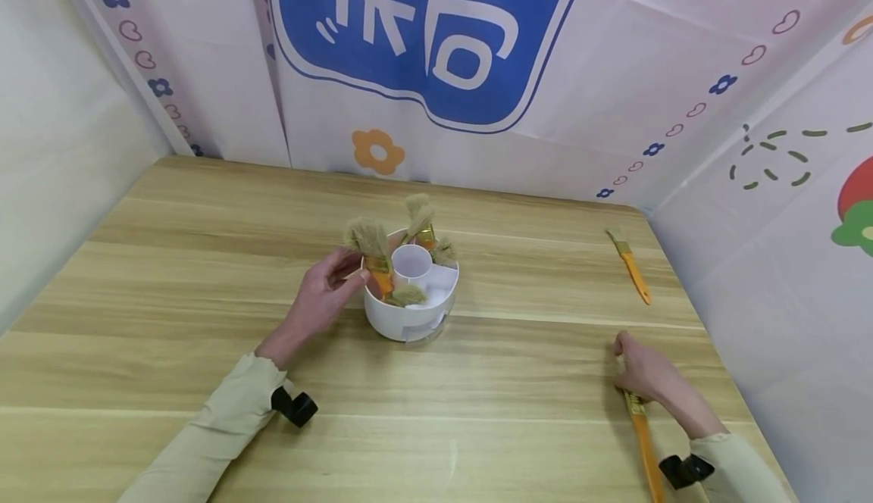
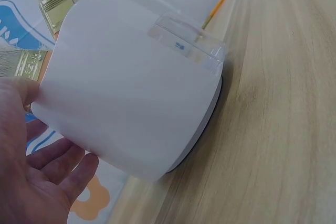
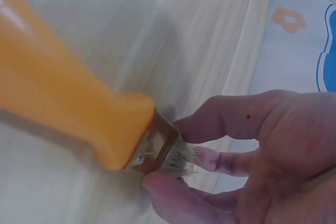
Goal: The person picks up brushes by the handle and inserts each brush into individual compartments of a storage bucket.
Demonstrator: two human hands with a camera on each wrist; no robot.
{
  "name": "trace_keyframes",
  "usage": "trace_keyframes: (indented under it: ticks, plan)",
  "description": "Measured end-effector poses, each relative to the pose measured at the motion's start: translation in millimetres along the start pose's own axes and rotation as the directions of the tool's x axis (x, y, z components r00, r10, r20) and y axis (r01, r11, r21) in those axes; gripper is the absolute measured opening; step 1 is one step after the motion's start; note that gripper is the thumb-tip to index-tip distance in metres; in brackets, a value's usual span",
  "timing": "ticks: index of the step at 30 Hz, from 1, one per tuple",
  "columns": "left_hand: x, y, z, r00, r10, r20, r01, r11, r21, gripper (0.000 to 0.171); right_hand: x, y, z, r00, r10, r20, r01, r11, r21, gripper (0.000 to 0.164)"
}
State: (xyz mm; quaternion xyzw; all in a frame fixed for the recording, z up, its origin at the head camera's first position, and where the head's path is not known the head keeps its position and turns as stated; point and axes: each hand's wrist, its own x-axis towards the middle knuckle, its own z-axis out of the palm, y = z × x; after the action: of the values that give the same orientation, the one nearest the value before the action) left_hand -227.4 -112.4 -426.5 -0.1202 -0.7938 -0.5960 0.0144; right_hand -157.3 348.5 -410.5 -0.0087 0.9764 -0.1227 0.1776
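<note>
A round white organizer (image 1: pixel 390 321) stands on the table, with a cup-like tube in its middle and several orange-handled paintbrushes (image 1: pixel 380 276) in it, some bristle-end up. My left hand (image 1: pixel 319 295) grips its left rim; in the left wrist view the thumb lies at the rim and the other fingers lie along the white wall (image 2: pixel 126 87). At the right, my right hand (image 1: pixel 648 374) pinches a paintbrush (image 1: pixel 643 438) between thumb and fingers. In the right wrist view they sit at its metal ferrule (image 3: pixel 157 142) and bristles, the orange handle (image 3: pixel 68 77) pointing away from the palm.
Another orange paintbrush (image 1: pixel 634 272) lies farther back on the right of the wooden table (image 1: pixel 511 382). A clear plastic piece (image 2: pixel 189 43) sticks out low on the organizer's wall. Printed sheets (image 1: pixel 580 94) hang behind and beside the table.
</note>
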Motion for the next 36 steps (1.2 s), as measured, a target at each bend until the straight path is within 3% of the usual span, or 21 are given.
trace_keyframes:
  ticks: [15, 23, 36]
  plan:
    - [-0.8, 0.5, 0.2, 1.0, 0.0, -0.006, 0.0, 1.0, 0.01, 0.042, 54.3, -9.0, -17.8, 0.999, -0.014, -0.053, 0.011, 0.998, -0.06, 0.031]
    - [-1.1, -0.2, 0.0, 1.0, 0.006, -0.007, -0.006, 1.0, 0.001, 0.042, 81.6, -0.9, -30.1, 1.0, -0.005, -0.015, 0.005, 1.0, -0.029, 0.034]
    - [1.3, 0.4, 3.9, 0.998, 0.037, -0.057, -0.039, 0.999, -0.024, 0.039, 91.9, -0.6, -35.8, 1.0, 0.02, -0.004, -0.02, 1.0, 0.0, 0.036]
